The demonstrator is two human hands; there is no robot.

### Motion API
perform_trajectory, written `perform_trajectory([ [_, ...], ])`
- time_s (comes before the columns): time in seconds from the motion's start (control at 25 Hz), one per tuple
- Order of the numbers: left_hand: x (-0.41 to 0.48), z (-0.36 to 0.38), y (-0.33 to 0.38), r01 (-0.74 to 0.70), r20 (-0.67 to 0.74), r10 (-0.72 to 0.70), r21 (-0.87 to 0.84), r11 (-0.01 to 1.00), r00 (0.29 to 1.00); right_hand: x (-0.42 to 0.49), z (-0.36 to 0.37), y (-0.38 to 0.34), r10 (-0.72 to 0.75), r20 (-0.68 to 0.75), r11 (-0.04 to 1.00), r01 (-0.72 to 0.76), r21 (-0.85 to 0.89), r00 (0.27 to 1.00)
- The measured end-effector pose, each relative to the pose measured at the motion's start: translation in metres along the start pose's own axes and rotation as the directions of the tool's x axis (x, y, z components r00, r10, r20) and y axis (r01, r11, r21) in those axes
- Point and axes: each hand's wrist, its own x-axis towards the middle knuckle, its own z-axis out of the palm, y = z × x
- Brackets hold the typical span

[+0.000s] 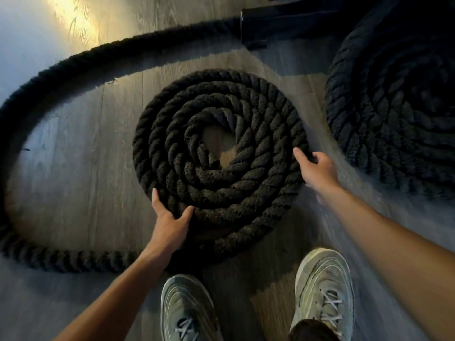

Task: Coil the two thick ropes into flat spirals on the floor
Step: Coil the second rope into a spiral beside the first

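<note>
Wooden floor [73,168] carries everything. Loose tail [49,77] is looped wide at left, not yet wound in. Finished coil [394,114] is seen at right, in shadow. Half-wound spiral [258,134] lies at centre. Left grip [170,222] is clamped on its outer turn at the near rim, right grip [317,171] curled round the right rim. Step judged: second rope mid-coil; next, the spiral must be turned so the tail is taken up tight and flat

Floor: grey-brown wood planks [73,168] ran across the whole frame.
Light: a warm yellow patch [73,18] lay at upper left.
Shoes: a pale laced left shoe [187,308] and right shoe [325,286] stood apart at bottom centre.
Top edge: a dark block [253,30] sat in shadow.
</note>
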Motion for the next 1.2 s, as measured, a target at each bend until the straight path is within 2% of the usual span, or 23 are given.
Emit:
perform_trajectory([
  [0.12,0.008,-0.006,0.006,0.014,-0.084,-0.010,0.041,0.999,0.996,-0.026,0.014,0.006,0.012,-0.042,0.995,-0.016,-0.098,0.999],
  [0.24,0.039,-0.031,0.025,0.046,-0.183,-0.028,0.096,0.994,0.983,-0.078,0.022,0.027,-0.026,0.092,0.982,0.042,-0.184,0.995],
  [0.36,0.071,-0.052,0.048,-0.032,-0.185,0.042,0.058,0.998,0.982,-0.131,0.022,0.043,-0.045,0.249,0.971,0.101,-0.217,0.967],
  [0.48,0.084,-0.052,0.057,-0.092,-0.218,0.109,0.086,0.992,0.970,-0.141,0.028,0.043,-0.041,0.271,0.979,0.093,-0.180,0.962],
  [0.56,0.083,-0.052,0.054,-0.081,-0.194,0.100,0.105,0.991,0.976,-0.125,0.031,0.036,0.003,0.264,0.974,0.057,-0.218,0.964],
  [0.64,0.079,-0.056,0.046,-0.042,-0.139,0.042,0.003,0.999,0.989,-0.104,0.025,0.028,0.026,0.257,0.971,0.037,-0.236,0.966],
  [0.76,0.056,-0.055,0.039,0.047,-0.118,-0.061,-0.115,0.992,0.991,-0.067,0.006,0.015,-0.047,0.227,0.986,0.082,-0.145,0.973],
  [0.88,0.023,-0.036,0.022,0.138,-0.047,-0.146,-0.140,0.980,0.988,-0.032,-0.003,0.005,-0.121,0.107,0.989,0.130,-0.077,0.987],
  [1.0,0.005,-0.033,0.010,0.187,0.013,-0.186,-0.096,0.978,0.982,-0.024,0.006,0.004,-0.198,-0.022,0.971,0.193,-0.144,0.980],
  [1.08,0.013,-0.045,0.015,0.168,-0.027,-0.170,-0.063,0.984,0.985,-0.034,0.014,0.011,-0.202,-0.077,0.968,0.187,-0.169,0.976],
  [1.2,0.046,-0.066,0.033,0.085,-0.129,-0.105,-0.149,0.985,0.986,-0.067,0.024,0.032,-0.149,-0.061,0.977,0.137,-0.166,0.987],
])
